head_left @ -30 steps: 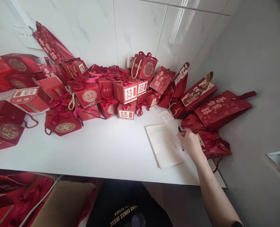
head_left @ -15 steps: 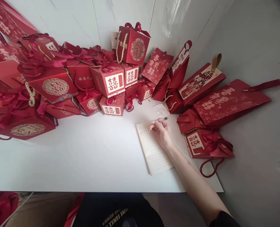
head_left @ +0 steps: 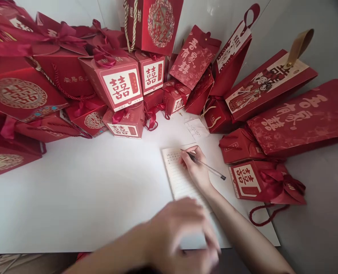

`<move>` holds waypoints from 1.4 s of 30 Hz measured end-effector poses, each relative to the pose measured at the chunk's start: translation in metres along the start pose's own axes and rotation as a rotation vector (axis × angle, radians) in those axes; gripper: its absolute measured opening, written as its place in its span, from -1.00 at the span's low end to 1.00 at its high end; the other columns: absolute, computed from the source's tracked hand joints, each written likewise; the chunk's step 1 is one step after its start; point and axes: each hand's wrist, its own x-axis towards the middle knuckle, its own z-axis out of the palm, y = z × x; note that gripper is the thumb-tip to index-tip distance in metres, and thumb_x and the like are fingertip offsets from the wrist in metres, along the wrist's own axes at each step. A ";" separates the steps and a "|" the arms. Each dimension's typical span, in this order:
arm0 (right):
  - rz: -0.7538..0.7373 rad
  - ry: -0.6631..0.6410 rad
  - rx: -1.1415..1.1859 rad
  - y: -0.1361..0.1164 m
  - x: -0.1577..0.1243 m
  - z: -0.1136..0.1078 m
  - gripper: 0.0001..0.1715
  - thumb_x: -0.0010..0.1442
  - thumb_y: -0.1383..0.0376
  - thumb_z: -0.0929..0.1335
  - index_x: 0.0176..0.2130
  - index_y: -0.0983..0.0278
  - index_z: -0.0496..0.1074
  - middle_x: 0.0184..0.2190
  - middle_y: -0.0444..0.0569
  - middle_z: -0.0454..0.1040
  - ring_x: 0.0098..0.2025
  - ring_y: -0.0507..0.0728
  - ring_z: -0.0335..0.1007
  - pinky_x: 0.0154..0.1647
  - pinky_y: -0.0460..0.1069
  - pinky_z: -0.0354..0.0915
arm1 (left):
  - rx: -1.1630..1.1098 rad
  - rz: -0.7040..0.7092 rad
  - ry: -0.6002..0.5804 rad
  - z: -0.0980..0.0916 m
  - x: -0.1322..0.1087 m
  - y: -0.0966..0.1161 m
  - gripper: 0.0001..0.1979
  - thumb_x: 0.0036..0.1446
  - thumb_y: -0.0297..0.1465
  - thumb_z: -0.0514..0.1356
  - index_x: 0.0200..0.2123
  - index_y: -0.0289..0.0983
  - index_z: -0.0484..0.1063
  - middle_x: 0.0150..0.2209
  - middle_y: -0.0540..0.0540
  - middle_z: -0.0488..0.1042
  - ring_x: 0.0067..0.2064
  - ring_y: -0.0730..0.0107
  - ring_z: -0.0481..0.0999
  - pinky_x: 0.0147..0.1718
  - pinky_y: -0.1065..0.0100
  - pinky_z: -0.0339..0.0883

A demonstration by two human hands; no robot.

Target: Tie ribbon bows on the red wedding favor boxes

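Observation:
My right hand (head_left: 199,169) is closed around a pen (head_left: 210,168) with a clear barrel and black ends. The pen's tip meets the upper part of a lined notebook page (head_left: 183,184), near a few rows of small handwriting. My left hand (head_left: 180,232) is bent at the wrist over the table's front edge, below the notebook's lower end. Its fingers curl downward with a gap towards the thumb, but motion smears them. Just beyond the notebook lies a small paper slip (head_left: 196,128) with marks on it.
Red gift boxes with ribbons, such as a stacked one (head_left: 111,82), line the back and left of the white table (head_left: 80,198). Tall red boxes (head_left: 271,85) lean on the right wall. A box with a rope handle (head_left: 267,180) sits right of my forearm.
My left hand has come into view at the bottom. My right hand has turned, bringing the pen's tip to the page. The view has shifted closer to the table.

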 end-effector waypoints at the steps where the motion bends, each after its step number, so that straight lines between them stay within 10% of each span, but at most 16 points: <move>1: 0.009 0.000 0.001 0.000 -0.001 0.000 -0.69 0.12 0.14 0.37 -0.39 0.19 0.15 -0.68 -0.27 0.36 -0.64 -0.02 0.18 -0.62 -0.11 0.11 | -0.012 0.043 0.000 0.008 0.009 -0.014 -0.79 0.05 -0.29 0.05 -0.51 -0.18 0.43 -0.57 -0.03 0.42 -0.48 0.41 0.34 -0.41 0.25 0.22; 9: 0.054 0.015 -0.045 0.004 -0.004 0.006 -0.62 0.06 0.10 0.41 -0.42 0.20 0.15 -0.68 -0.25 0.37 -0.66 -0.02 0.20 -0.63 -0.11 0.16 | 0.472 0.115 -0.057 0.047 0.023 -0.050 -0.80 0.03 -0.39 0.11 -0.60 -0.30 0.26 -0.62 0.00 0.30 -0.48 0.41 0.27 -0.39 0.28 0.08; 23: -0.152 -0.026 -0.388 0.002 0.004 0.007 -0.59 0.10 0.32 0.30 -0.61 0.22 -0.02 -0.68 -0.28 0.00 -0.60 -0.06 -0.09 -0.57 -0.11 -0.01 | 0.499 0.135 0.019 0.049 0.024 -0.047 -0.82 0.04 -0.42 0.10 -0.58 -0.30 0.24 -0.61 0.00 0.25 -0.52 0.41 0.18 -0.46 0.29 -0.11; 42: -0.144 0.005 -0.556 0.000 0.002 0.008 -0.62 0.05 0.35 0.28 -0.61 0.22 -0.03 -0.68 -0.27 -0.01 -0.59 -0.06 -0.08 -0.58 -0.13 0.00 | 0.469 0.162 0.106 0.050 0.025 -0.047 -0.85 0.00 -0.44 0.09 -0.58 -0.29 0.26 -0.63 0.01 0.24 -0.55 0.41 0.16 -0.46 0.29 -0.12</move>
